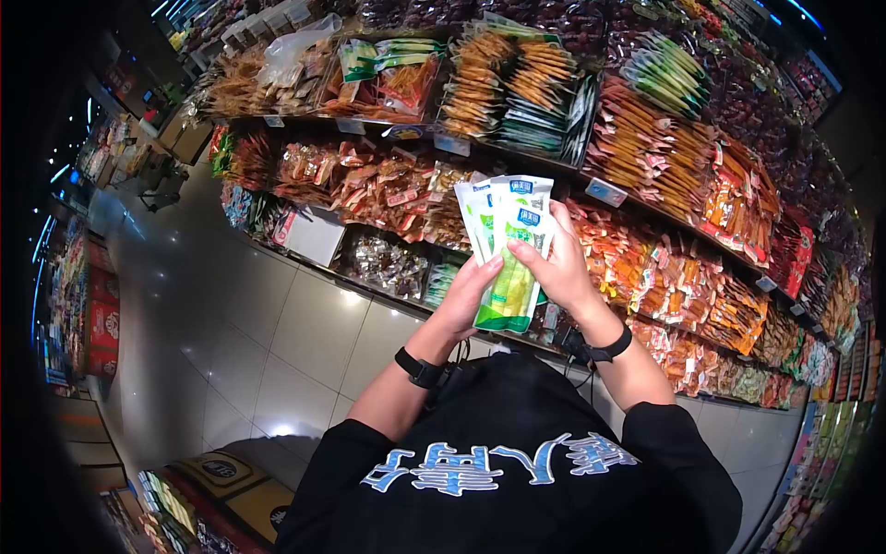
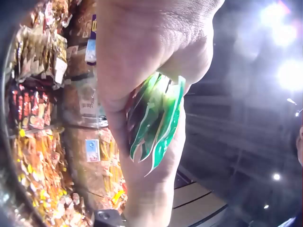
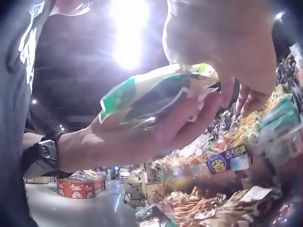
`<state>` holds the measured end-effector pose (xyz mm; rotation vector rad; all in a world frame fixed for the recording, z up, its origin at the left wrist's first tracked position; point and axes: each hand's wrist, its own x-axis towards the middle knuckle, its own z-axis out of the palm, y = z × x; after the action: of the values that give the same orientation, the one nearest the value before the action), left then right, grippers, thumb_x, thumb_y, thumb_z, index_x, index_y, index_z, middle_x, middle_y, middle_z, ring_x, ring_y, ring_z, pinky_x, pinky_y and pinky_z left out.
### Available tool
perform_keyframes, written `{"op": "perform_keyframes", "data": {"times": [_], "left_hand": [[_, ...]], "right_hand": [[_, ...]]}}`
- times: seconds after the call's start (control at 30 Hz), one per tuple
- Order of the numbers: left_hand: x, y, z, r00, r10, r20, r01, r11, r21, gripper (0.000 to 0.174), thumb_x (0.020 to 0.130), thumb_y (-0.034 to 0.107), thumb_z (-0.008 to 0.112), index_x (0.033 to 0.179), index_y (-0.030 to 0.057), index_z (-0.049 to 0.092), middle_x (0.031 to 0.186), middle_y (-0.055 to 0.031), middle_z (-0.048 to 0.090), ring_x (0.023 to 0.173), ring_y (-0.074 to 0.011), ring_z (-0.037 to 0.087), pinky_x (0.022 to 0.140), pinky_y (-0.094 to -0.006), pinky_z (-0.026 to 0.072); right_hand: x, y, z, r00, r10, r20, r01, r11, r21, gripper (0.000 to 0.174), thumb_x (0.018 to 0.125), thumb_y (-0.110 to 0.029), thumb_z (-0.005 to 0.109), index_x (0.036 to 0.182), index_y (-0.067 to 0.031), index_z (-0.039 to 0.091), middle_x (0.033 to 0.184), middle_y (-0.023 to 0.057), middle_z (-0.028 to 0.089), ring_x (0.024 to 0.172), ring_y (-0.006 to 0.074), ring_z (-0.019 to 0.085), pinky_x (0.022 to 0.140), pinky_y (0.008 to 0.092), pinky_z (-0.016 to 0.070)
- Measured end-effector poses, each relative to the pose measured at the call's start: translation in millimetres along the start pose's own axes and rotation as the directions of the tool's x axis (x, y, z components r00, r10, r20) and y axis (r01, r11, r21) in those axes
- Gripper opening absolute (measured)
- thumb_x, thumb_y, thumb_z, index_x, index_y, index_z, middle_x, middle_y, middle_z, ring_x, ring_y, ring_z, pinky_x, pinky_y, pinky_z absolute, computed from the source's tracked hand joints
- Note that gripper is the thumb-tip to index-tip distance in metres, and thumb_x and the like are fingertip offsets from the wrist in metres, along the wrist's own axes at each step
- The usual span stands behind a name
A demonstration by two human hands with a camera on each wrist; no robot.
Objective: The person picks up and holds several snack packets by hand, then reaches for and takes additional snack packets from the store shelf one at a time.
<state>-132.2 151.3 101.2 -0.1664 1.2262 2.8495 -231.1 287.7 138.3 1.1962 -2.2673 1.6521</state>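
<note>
Both hands hold a small fan of white-and-green plastic snack packets (image 1: pixel 510 294) in front of the chest, with pale yellow-green contents showing through the front one. My left hand (image 1: pixel 469 294) grips their left side, its thumb lying on the front packet. On the other side, my right hand (image 1: pixel 565 268) pinches the packets with its thumb across the front, fingers mostly hidden behind. In the left wrist view, the green lower ends of the packets (image 2: pixel 163 125) stick out below the hand, several layers deep. Green ends of the packets (image 3: pixel 120 100) also show in the right wrist view.
Tiered shelves (image 1: pixel 452 145) of packaged snacks curve across the front and right. A white box (image 1: pixel 314 237) sits at the lower shelf's left end. Tiled floor (image 1: pixel 295 388) stretches left, with red display boxes (image 1: pixel 103 323) beyond it and a yellow-and-black display (image 1: pixel 221 471) behind.
</note>
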Motion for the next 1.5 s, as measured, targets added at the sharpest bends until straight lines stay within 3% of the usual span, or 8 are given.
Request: {"op": "perform_keyframes", "data": {"times": [0.27,0.57,0.73,0.83,0.9,1.1,1.37,1.5], "left_hand": [[-87,13,-110,0.924,0.088,-0.371,-0.009,0.978,0.209,0.034,0.094,0.013,0.063,0.125,-0.0001,0.053,0.112,-0.0087,0.065,0.097,-0.0146,0.064,0.083,-0.0296,0.0527],[-160,-16,-200,0.812,0.106,-0.574,0.141,0.919,0.369,0.035,0.094,0.009,0.062,0.126,-0.0002,0.050,0.113,-0.0086,0.063,0.100,-0.0151,0.062,0.086,-0.0298,0.0505],[-189,-38,-235,0.734,-0.072,-0.676,0.294,0.930,0.219,0.034,0.094,0.009,0.062,0.125,0.0008,0.052,0.110,-0.0068,0.063,0.098,-0.0138,0.061,0.085,-0.0294,0.0502],[-203,-61,-255,0.712,-0.136,-0.689,0.301,0.946,0.123,0.034,0.094,0.010,0.062,0.125,0.0010,0.051,0.111,-0.0062,0.063,0.099,-0.0135,0.061,0.086,-0.0298,0.0497],[-208,-70,-262,0.704,-0.157,-0.692,0.314,0.943,0.107,0.035,0.094,0.010,0.062,0.126,0.0006,0.051,0.112,-0.0064,0.063,0.100,-0.0135,0.060,0.087,-0.0295,0.0492],[-217,-82,-274,0.664,-0.222,-0.714,0.426,0.897,0.117,0.038,0.093,0.011,0.064,0.127,-0.0003,0.050,0.114,-0.0074,0.063,0.102,-0.0145,0.059,0.089,-0.0288,0.0478],[-210,-86,-280,0.647,-0.211,-0.732,0.406,0.909,0.097,0.037,0.093,0.015,0.065,0.124,-0.0007,0.051,0.112,-0.0075,0.064,0.101,-0.0139,0.060,0.089,-0.0291,0.0480],[-208,-95,-286,0.672,-0.264,-0.692,0.389,0.921,0.027,0.042,0.094,0.015,0.065,0.129,-0.0006,0.047,0.117,-0.0082,0.062,0.105,-0.0145,0.059,0.092,-0.0300,0.0472]], "right_hand": [[-72,-13,148,0.829,0.403,0.388,-0.559,0.581,0.592,0.039,0.092,-0.013,0.066,0.126,0.0002,0.051,0.116,0.0061,0.062,0.106,0.0130,0.058,0.093,0.0304,0.0470],[-118,11,230,0.565,0.687,0.456,-0.685,0.083,0.724,0.031,0.094,-0.009,0.060,0.123,-0.0013,0.054,0.117,0.0057,0.062,0.105,0.0148,0.059,0.092,0.0316,0.0463],[-143,91,231,0.350,0.797,0.493,-0.826,0.014,0.563,0.038,0.085,-0.002,0.051,0.124,-0.0009,0.050,0.110,0.0084,0.063,0.101,0.0206,0.062,0.091,0.0335,0.0497],[-160,174,227,0.476,0.801,0.363,-0.879,0.445,0.170,0.042,0.088,-0.009,0.056,0.128,0.0006,0.046,0.113,0.0142,0.063,0.103,0.0240,0.063,0.091,0.0352,0.0492],[-163,236,216,0.700,0.649,0.297,-0.526,0.750,-0.400,0.044,0.089,-0.016,0.060,0.126,0.0015,0.045,0.115,0.0232,0.062,0.103,0.0322,0.064,0.088,0.0398,0.0504],[-118,296,221,0.755,0.574,0.318,-0.052,0.535,-0.843,0.047,0.090,-0.024,0.057,0.121,0.0085,0.045,0.109,0.0275,0.062,0.096,0.0415,0.063,0.086,0.0475,0.0508],[-120,364,252,0.750,0.649,0.125,-0.081,0.278,-0.957,0.060,0.084,-0.017,0.053,0.137,0.0070,0.040,0.136,0.0310,0.048,0.128,0.0411,0.045,0.111,0.0456,0.0308],[-123,364,261,0.566,0.818,0.105,-0.072,0.175,-0.982,0.075,0.084,-0.023,0.048,0.148,0.0050,0.021,0.148,0.0293,0.033,0.142,0.0407,0.024,0.119,0.0487,0.0088]]}}
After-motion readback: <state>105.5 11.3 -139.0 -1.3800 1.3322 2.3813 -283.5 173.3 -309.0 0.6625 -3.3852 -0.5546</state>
